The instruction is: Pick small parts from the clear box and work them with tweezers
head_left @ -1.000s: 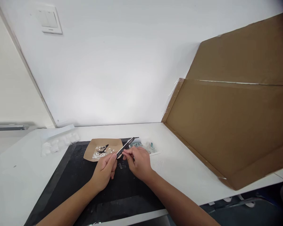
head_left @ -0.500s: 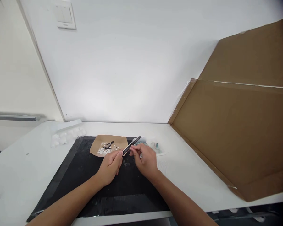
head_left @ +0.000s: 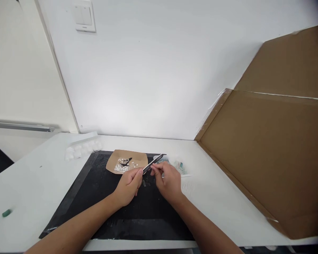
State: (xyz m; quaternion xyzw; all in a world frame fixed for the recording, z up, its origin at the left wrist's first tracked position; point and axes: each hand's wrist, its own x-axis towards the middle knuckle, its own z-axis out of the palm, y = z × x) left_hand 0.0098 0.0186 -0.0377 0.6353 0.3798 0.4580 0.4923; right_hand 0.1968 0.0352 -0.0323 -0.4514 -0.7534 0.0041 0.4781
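Observation:
My left hand [head_left: 127, 186] is closed round the lower end of a thin black tool [head_left: 154, 162] like tweezers, which slants up to the right. Facing it, my right hand [head_left: 168, 181] pinches its fingers near the middle of that tool; what they grip is too small to make out. Both hands rest on a black mat [head_left: 100, 201]. Just beyond them lies a brown paper piece [head_left: 137, 159] with several small white bits and a dark piece on it.
A clear bag with small teal parts [head_left: 178, 164] lies right of the hands. A white blister tray [head_left: 82, 149] sits at the mat's far left corner. Large cardboard sheets [head_left: 270, 148] lean at the right. A small green object [head_left: 6, 212] lies near the left table edge.
The view has swung left, so everything shifts right in the picture. The hands keep the same hold on the black tool.

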